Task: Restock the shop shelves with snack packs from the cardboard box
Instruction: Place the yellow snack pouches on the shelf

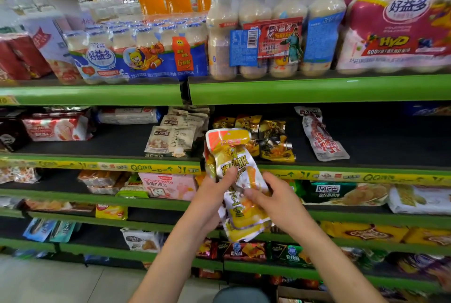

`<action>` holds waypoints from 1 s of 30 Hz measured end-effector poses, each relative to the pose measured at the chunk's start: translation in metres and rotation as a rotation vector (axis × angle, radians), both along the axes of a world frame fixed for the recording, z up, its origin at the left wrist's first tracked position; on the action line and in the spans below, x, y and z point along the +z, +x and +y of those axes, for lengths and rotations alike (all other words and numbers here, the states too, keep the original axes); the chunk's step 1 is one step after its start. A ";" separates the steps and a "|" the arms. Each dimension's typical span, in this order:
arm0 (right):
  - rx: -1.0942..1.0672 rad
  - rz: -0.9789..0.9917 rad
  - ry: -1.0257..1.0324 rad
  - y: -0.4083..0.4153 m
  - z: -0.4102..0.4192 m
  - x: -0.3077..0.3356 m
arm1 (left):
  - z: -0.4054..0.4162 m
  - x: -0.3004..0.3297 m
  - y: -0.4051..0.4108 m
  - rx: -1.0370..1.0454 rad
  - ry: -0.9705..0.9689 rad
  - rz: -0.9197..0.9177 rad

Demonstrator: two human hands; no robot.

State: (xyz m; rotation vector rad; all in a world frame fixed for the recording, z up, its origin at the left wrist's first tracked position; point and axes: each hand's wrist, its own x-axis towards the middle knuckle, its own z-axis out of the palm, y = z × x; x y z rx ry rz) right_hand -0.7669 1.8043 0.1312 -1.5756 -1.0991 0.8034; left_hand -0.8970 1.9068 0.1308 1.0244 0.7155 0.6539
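Green-edged shop shelves (317,89) fill the view, tier above tier. Bottled drink multipacks (136,56) stand on the top tier. Bagged snacks lie on the tiers below.

Current state:
- Both hands hold a small stack of yellow-and-silver snack packs (235,180) in front of the second tier.
- The left hand (211,195) grips the stack from the left, with the thumb pressed across the front of the top pack.
- The right hand (273,195) pinches the stack from the right, fingers curled onto the lower packs.
- The stack is upright and clear of the shelf board. It touches no shelf.

Progress:
- Matching gold snack bags (271,139) already lie on the second tier, directly behind the held stack.
- Beside them to the right lies one long red-and-white packet (322,136); most of that side of the tier is dark, bare board.
- A corner of the cardboard box (292,296) shows at the bottom edge. Its contents cannot be judged.

Assessment: restocking appears to be under way. The held packs are not yet placed, and space for them remains on this tier.
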 end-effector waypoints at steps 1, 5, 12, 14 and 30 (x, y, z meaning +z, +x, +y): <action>-0.024 0.007 -0.006 0.004 -0.004 0.000 | -0.001 0.000 -0.001 -0.020 -0.025 -0.017; -0.143 0.025 0.016 0.014 -0.019 -0.004 | -0.006 -0.006 -0.005 -0.090 -0.028 -0.064; -0.293 0.341 0.201 0.014 -0.034 -0.011 | -0.008 -0.002 -0.005 0.024 -0.181 0.021; -0.291 0.422 0.222 0.016 -0.038 -0.010 | -0.005 -0.002 -0.008 0.043 -0.212 0.028; -0.333 0.540 0.159 0.010 -0.061 -0.017 | 0.006 -0.001 -0.025 0.125 -0.028 0.121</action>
